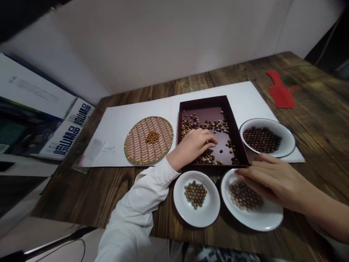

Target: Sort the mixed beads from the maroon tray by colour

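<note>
Your left hand (192,143) curls narrowly over the beads (218,126) in the dark tray (204,102), any pinched bead hidden; your right hand (272,180), fingers together and apparently empty, lies nearer the tray's front corner, above a white plate (272,220).

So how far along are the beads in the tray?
Already grouped: dark beads fill the white bowl, tan beads sit on two white plates, and a small pile lies on the woven round tray. In hand: the left hand picks among mixed beads in the maroon tray. Left: the beads scattered there.
</note>
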{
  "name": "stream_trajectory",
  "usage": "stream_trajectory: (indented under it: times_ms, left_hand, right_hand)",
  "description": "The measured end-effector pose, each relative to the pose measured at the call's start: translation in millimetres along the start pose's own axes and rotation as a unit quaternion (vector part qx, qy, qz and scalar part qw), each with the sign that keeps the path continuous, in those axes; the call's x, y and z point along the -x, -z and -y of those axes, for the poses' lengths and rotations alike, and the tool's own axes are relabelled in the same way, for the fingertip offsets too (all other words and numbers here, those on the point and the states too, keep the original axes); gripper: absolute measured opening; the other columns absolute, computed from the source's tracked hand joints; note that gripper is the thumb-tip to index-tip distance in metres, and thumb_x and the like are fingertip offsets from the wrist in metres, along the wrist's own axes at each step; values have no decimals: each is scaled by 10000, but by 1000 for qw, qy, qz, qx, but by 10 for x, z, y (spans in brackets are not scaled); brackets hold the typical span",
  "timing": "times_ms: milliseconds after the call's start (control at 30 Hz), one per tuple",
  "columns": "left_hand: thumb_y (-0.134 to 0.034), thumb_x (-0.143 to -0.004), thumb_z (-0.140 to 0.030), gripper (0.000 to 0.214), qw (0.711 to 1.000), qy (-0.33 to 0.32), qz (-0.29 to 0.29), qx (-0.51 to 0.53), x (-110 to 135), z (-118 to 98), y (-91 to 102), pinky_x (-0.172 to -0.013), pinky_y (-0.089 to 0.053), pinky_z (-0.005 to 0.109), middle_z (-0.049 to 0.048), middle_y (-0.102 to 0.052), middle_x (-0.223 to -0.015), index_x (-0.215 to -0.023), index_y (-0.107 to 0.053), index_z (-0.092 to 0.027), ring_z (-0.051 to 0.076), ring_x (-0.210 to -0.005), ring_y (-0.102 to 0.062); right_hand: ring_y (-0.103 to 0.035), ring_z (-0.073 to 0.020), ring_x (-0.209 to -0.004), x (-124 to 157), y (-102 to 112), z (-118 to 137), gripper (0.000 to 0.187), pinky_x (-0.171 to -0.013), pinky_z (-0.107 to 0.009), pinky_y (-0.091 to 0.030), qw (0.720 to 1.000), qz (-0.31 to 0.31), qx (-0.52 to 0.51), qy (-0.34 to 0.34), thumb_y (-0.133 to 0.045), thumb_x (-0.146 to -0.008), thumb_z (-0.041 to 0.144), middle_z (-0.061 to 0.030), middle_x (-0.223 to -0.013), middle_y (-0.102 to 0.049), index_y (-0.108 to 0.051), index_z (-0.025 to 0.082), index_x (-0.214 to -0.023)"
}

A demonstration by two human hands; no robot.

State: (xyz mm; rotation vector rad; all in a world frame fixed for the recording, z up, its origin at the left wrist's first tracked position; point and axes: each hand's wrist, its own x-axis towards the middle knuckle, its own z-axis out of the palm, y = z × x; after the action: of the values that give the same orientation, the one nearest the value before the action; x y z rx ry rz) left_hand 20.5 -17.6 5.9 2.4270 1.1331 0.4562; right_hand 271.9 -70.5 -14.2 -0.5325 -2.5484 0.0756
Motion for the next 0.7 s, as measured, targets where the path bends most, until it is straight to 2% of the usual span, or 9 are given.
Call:
stream_trajectory:
  times_ms: [100, 200, 300, 400, 467, 567, 700]
  left_hand:
    - [-530, -957, -248, 179, 997, 23, -3, -77, 78, -80, 238, -887, -439, 354, 54, -692, -1032, -998, -691, -180, 208, -993, -609]
    - [-540, -952, -236, 173, 985, 75, -38, -148, 219, -71, 582, -875, -433, 362, 54, -694, -1019, -987, -700, -181, 214, -973, -611]
    - [-577, -925, -236, 156, 974, 145, -66, -160, 408, 85, 927, -835, -446, 333, 55, -698, -984, -952, -719, -179, 201, -918, -627]
    - [-599, -891, -261, 160, 956, 224, -72, -175, 578, 334, 1171, -803, -450, 328, 60, -702, -920, -878, -737, -180, 209, -870, -631]
    - [-625, -854, -253, 139, 941, 283, -55, -177, 654, 504, 1263, -826, -449, 324, 64, -717, -920, -857, -745, -182, 215, -887, -636]
    - [-669, -788, -221, 88, 902, 402, -9, -158, 711, 697, 1314, -819, -445, 301, 63, -737, -891, -816, -742, -182, 216, -898, -649]
    - [-695, -736, -178, 37, 892, 435, 29, -117, 717, 787, 1272, -720, -456, 262, 42, -738, -764, -714, -724, -173, 192, -779, -666]
  right_hand:
    - [-604, -150, -617, 35, -26, -5, 215, -638, -369, -445, 1000, -6, -7, -7, -547, -887, 60, -25, -779, -697, -558, 188, -1060]
    - [-601, -162, -600, 30, -33, -3, 225, -610, -377, -448, 1000, -17, -16, -7, -549, -883, 66, -27, -769, -693, -570, 208, -1056]
    - [-603, -167, -587, 4, -34, 0, 221, -586, -375, -458, 999, -32, -24, -4, -559, -874, 69, -26, -748, -681, -586, 220, -1034]
    - [-611, -173, -597, -6, -39, -3, 226, -589, -379, -473, 999, -31, -24, -3, -573, -862, 67, -31, -741, -673, -595, 222, -1025]
    - [-607, -173, -587, -2, -43, -7, 239, -587, -385, -478, 999, -31, -25, -4, -584, -851, 66, -26, -728, -667, -600, 227, -1028]
    - [-611, -172, -587, 8, -43, -13, 263, -602, -392, -492, 999, -29, -27, -6, -574, -855, 68, -19, -742, -677, -594, 247, -1046]
    - [-593, -178, -566, 12, -38, -16, 235, -566, -381, -478, 999, -35, -20, -1, -572, -872, 87, -22, -721, -666, -592, 255, -1035]
